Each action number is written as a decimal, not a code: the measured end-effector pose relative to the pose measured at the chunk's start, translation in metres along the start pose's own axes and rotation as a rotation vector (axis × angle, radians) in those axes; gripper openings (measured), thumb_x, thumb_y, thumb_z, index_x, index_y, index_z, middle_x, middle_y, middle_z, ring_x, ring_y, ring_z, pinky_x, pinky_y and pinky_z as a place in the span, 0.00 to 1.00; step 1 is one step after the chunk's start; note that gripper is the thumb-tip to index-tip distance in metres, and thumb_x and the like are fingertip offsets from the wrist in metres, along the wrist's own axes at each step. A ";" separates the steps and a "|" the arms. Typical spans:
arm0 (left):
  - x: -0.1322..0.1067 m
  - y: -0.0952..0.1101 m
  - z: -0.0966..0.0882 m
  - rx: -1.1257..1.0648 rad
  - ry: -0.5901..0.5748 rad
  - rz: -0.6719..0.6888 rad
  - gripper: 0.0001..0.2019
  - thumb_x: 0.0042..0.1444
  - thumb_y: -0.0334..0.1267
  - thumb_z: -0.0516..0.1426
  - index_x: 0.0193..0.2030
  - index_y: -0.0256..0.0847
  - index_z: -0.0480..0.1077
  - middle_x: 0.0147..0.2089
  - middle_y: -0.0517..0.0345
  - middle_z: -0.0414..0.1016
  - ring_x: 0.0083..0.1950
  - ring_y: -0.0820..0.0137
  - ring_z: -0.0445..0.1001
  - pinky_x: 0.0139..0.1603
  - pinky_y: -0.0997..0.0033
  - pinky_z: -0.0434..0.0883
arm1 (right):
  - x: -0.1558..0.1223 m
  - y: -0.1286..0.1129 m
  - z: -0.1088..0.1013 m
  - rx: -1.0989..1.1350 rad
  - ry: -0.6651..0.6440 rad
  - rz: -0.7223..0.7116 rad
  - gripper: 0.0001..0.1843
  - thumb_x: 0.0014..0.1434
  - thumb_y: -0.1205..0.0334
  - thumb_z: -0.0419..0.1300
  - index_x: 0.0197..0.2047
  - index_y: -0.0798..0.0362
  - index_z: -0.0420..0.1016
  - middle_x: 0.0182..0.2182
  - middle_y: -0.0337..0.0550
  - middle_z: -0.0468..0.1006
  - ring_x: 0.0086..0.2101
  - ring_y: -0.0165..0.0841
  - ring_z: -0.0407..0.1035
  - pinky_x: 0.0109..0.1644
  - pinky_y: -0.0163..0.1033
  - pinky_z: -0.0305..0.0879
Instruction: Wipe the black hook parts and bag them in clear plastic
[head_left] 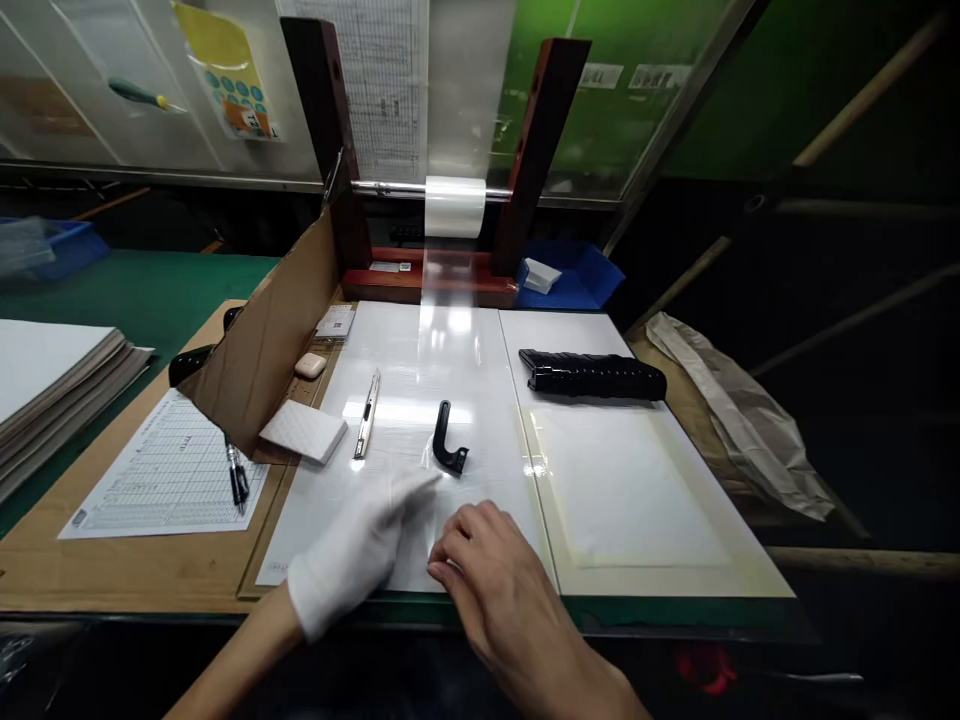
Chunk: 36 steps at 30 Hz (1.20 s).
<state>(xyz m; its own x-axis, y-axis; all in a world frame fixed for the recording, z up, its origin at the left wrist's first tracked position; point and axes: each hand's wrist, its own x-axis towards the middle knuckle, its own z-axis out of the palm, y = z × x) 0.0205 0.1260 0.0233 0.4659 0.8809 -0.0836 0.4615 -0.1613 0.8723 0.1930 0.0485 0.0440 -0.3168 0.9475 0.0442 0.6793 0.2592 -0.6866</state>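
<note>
Hook (pixel 448 441) on clear film (pixel 450 350); just beside, gloved left hand (pixel 358 550) flat, released; bare right hand (pixel 491 575) curled on film, grip unclear.

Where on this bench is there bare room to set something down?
The widest free patch is the right white board, between the row of black parts and the near edge. Bare wood lies below the printed form. It is crowded around the black hook, utility knife and white pad, near the left hand and right hand.
</note>
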 end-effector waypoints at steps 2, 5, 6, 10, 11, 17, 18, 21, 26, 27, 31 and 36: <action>-0.014 0.002 -0.002 0.013 -0.112 0.181 0.13 0.66 0.33 0.52 0.51 0.45 0.76 0.55 0.53 0.78 0.56 0.65 0.76 0.61 0.65 0.70 | 0.010 0.004 -0.017 0.136 -0.009 0.002 0.07 0.69 0.67 0.56 0.38 0.49 0.72 0.41 0.40 0.75 0.45 0.37 0.67 0.50 0.44 0.65; -0.013 0.004 -0.004 0.155 0.000 0.263 0.11 0.68 0.35 0.53 0.42 0.42 0.78 0.42 0.54 0.81 0.43 0.67 0.78 0.48 0.70 0.75 | 0.028 0.018 -0.041 0.353 -0.107 0.147 0.08 0.67 0.53 0.61 0.47 0.43 0.75 0.49 0.38 0.76 0.51 0.37 0.69 0.55 0.44 0.67; -0.008 0.004 -0.005 0.218 0.075 0.234 0.12 0.69 0.36 0.52 0.39 0.40 0.77 0.37 0.55 0.80 0.39 0.68 0.78 0.43 0.72 0.75 | 0.035 0.025 -0.047 0.419 -0.142 0.211 0.14 0.65 0.48 0.62 0.52 0.41 0.75 0.52 0.38 0.76 0.53 0.38 0.69 0.56 0.43 0.68; 0.025 0.004 -0.011 0.421 0.258 0.118 0.18 0.71 0.39 0.48 0.34 0.39 0.75 0.32 0.55 0.76 0.33 0.68 0.74 0.36 0.70 0.72 | 0.065 0.055 -0.054 0.500 -0.003 0.310 0.26 0.61 0.43 0.65 0.59 0.42 0.71 0.50 0.40 0.79 0.53 0.37 0.72 0.54 0.41 0.71; 0.037 0.004 -0.012 0.470 0.283 0.100 0.19 0.71 0.39 0.48 0.32 0.39 0.74 0.32 0.54 0.75 0.33 0.67 0.73 0.38 0.68 0.71 | 0.072 0.062 -0.051 0.462 0.079 0.312 0.25 0.62 0.43 0.64 0.58 0.43 0.71 0.47 0.41 0.80 0.50 0.36 0.74 0.52 0.40 0.72; 0.106 -0.004 -0.005 0.788 0.335 -0.006 0.14 0.65 0.39 0.55 0.31 0.35 0.74 0.38 0.42 0.73 0.41 0.52 0.71 0.44 0.53 0.68 | 0.106 0.096 -0.019 0.145 0.330 0.337 0.21 0.64 0.50 0.59 0.57 0.50 0.71 0.32 0.40 0.77 0.33 0.37 0.70 0.44 0.46 0.67; 0.113 -0.007 -0.003 0.826 0.334 -0.021 0.13 0.64 0.39 0.56 0.33 0.34 0.75 0.39 0.40 0.73 0.42 0.50 0.71 0.45 0.52 0.68 | 0.107 0.099 -0.016 0.086 0.358 0.331 0.23 0.62 0.51 0.60 0.58 0.51 0.70 0.32 0.40 0.75 0.33 0.38 0.68 0.44 0.48 0.66; 0.117 -0.014 0.000 0.903 0.348 -0.063 0.12 0.65 0.39 0.55 0.42 0.30 0.75 0.43 0.36 0.72 0.45 0.48 0.70 0.46 0.49 0.67 | 0.104 0.105 -0.013 -0.029 0.412 0.287 0.22 0.64 0.53 0.58 0.58 0.52 0.70 0.33 0.42 0.73 0.34 0.39 0.65 0.45 0.48 0.63; 0.088 -0.009 0.000 0.904 0.277 -0.003 0.12 0.68 0.35 0.51 0.45 0.37 0.76 0.45 0.42 0.74 0.44 0.53 0.70 0.40 0.58 0.68 | 0.056 0.102 -0.024 -0.058 0.390 0.225 0.13 0.69 0.53 0.55 0.42 0.48 0.79 0.32 0.41 0.73 0.34 0.36 0.67 0.38 0.42 0.63; 0.084 -0.004 0.001 0.908 0.279 0.007 0.13 0.68 0.35 0.50 0.45 0.37 0.77 0.44 0.42 0.75 0.44 0.53 0.70 0.39 0.58 0.68 | 0.042 0.101 -0.025 -0.037 0.408 0.243 0.13 0.69 0.53 0.55 0.43 0.48 0.79 0.32 0.41 0.74 0.34 0.35 0.68 0.36 0.41 0.63; 0.095 0.039 0.021 0.509 0.251 -0.025 0.16 0.70 0.39 0.51 0.55 0.34 0.74 0.46 0.43 0.76 0.46 0.56 0.72 0.47 0.55 0.70 | -0.004 0.099 -0.016 0.196 0.524 0.322 0.10 0.69 0.55 0.58 0.47 0.47 0.79 0.36 0.41 0.76 0.36 0.34 0.70 0.38 0.38 0.67; 0.161 0.094 0.070 -0.052 0.022 -0.170 0.19 0.67 0.45 0.57 0.59 0.37 0.69 0.41 0.54 0.78 0.37 0.67 0.77 0.43 0.60 0.77 | -0.015 0.099 -0.009 0.278 0.594 0.327 0.12 0.69 0.55 0.57 0.46 0.49 0.79 0.38 0.44 0.77 0.39 0.35 0.72 0.43 0.39 0.69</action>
<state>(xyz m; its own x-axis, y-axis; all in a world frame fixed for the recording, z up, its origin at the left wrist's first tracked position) 0.1918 0.2218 0.0583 0.3678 0.9029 -0.2223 0.4926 0.0136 0.8702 0.2710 0.0616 -0.0186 0.3393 0.9305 0.1378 0.4600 -0.0363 -0.8872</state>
